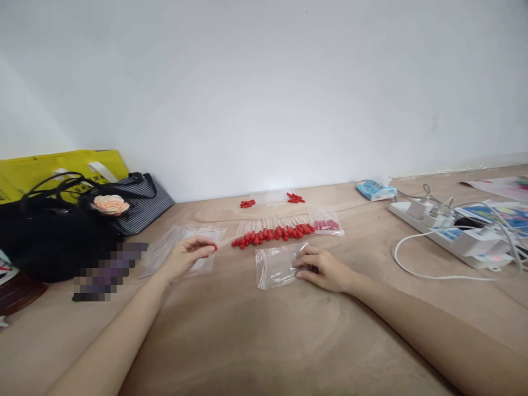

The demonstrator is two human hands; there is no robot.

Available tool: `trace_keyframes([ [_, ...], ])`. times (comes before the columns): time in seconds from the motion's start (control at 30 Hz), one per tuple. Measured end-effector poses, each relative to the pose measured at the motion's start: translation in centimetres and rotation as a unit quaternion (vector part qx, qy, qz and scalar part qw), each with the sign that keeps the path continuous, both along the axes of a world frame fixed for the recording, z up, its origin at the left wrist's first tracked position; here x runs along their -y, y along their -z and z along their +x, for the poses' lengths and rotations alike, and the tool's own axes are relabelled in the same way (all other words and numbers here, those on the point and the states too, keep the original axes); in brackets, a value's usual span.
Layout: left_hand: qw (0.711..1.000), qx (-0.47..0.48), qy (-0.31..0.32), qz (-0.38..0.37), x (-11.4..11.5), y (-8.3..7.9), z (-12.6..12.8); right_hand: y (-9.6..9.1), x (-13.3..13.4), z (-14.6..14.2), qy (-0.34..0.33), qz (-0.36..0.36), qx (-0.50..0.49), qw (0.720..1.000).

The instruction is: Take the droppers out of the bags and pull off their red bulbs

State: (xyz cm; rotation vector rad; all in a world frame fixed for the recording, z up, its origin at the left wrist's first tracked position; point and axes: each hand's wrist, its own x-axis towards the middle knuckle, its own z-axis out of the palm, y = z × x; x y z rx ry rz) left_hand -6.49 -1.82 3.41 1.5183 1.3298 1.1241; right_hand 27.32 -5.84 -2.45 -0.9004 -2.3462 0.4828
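Note:
My left hand (193, 254) is closed in a pinch, with a small red piece (215, 248) showing at its fingertips; the rest of it is hidden. Beneath and beside that hand lie clear plastic bags (165, 242). My right hand (324, 269) grips the right end of a clear zip bag (274, 267) that lies flat on the table. Beyond the bag, a row of clear thin sticks with red bulb-like ends (272, 234) is spread out, red ends toward me. To its right sits a filled zip bag (328, 226) with red pieces inside.
Small piles of red pieces (248, 203) lie near the wall. A white power strip (445, 236) with chargers and loose cables is on the right, near a blue tissue pack (375, 189). Black, striped (144, 203) and yellow bags (25, 176) stand at the left.

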Motion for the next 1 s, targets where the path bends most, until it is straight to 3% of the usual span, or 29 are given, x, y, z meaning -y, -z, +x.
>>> trace_keyframes([
  [0.07, 0.991, 0.086, -0.101, 0.027, -0.9, 0.5, 0.3, 0.1, 0.0, 0.0, 0.0, 0.0, -0.003, 1.0],
  [0.13, 0.98, 0.118, -0.156, 0.039, -1.8, 1.2, 1.3, 0.2, 0.0, 0.0, 0.002, -0.004, -0.004, 1.0],
  [0.33, 0.972, 0.093, -0.208, 0.047, -4.6, 3.5, 5.0, 0.1, -0.1, -0.1, 0.001, -0.01, -0.005, 1.0],
  [0.57, 0.981, 0.023, -0.19, 0.019, -5.4, 4.5, 6.1, 0.2, -0.1, 0.0, 0.004, -0.012, -0.003, 1.0],
  [0.8, 0.986, -0.05, -0.158, -0.007, -5.5, 3.5, 4.5, 0.1, 0.0, 0.0, 0.001, -0.012, -0.011, 1.0],
  [1.0, 0.973, -0.136, -0.187, 0.021, -5.6, 3.6, 3.6, 0.2, -0.1, 0.0, 0.002, -0.013, -0.009, 1.0],
])
